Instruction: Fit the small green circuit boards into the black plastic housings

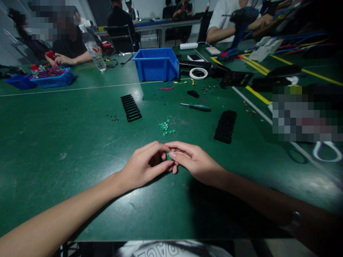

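Observation:
A small green circuit board [169, 156] is pinched between my two hands, low over the table near its front edge. My left hand [150, 162] closes on it from the left, thumb and fingertips together. From the right, my right hand [197, 160] grips it too, its thumb lying over the board. Fingers cover most of the piece. Just beyond my fingertips lies a loose pile of small green circuit boards [164, 126]. A black slotted plastic frame [130, 107] lies to the left of the pile, and a black ribbed block [225, 126] to its right.
Behind the pile lie a screwdriver [197, 107] and small screws [207, 89]. Farther back stand a blue bin [157, 64], a water bottle [93, 50] and a blue tray [57, 79] of wired parts. A white tape roll [198, 73] and power drill [237, 32] lie right. Several people sit around.

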### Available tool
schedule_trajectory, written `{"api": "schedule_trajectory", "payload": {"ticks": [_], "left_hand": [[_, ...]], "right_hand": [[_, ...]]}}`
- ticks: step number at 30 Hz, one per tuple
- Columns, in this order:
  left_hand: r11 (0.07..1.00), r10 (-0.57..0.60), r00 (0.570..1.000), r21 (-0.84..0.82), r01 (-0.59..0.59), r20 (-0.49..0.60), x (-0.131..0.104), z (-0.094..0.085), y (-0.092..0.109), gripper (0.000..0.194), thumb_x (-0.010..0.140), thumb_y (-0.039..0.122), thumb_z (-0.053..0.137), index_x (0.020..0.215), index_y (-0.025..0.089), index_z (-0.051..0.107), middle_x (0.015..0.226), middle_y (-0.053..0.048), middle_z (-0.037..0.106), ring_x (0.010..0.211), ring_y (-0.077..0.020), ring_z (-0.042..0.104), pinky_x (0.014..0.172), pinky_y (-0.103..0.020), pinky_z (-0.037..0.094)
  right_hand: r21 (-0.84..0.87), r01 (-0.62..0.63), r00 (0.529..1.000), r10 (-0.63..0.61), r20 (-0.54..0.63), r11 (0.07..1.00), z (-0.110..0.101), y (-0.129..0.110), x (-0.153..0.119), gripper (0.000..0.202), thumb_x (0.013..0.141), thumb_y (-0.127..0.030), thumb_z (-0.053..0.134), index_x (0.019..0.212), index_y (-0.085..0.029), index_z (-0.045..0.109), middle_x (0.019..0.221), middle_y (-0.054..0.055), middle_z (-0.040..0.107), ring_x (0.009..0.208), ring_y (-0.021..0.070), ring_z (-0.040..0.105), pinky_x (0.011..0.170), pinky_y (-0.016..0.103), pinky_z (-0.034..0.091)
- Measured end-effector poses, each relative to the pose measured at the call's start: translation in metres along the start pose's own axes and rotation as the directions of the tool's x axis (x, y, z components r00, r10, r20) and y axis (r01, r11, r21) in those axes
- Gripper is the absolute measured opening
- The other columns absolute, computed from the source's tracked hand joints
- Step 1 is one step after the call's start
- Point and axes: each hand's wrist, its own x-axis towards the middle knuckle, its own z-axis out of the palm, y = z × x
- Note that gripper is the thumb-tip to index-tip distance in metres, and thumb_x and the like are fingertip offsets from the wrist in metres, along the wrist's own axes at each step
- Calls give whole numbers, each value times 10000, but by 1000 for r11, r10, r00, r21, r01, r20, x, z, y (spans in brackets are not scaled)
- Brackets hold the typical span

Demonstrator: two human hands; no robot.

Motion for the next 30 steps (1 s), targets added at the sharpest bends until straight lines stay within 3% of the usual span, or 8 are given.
{"api": "schedule_trajectory", "payload": {"ticks": [30], "left_hand": [[998, -53, 998, -24, 53, -14, 0, 2, 1, 201, 933, 313, 666, 1059, 166, 615, 847, -19, 623, 700, -98, 564, 608, -197, 447]], "right_hand": [[-24, 19, 999, -20, -45, 1000, 1, 3, -1, 297, 971, -308, 580, 1208, -153, 670, 1029, 61, 683, 739, 123, 607, 691, 267, 529]]}}
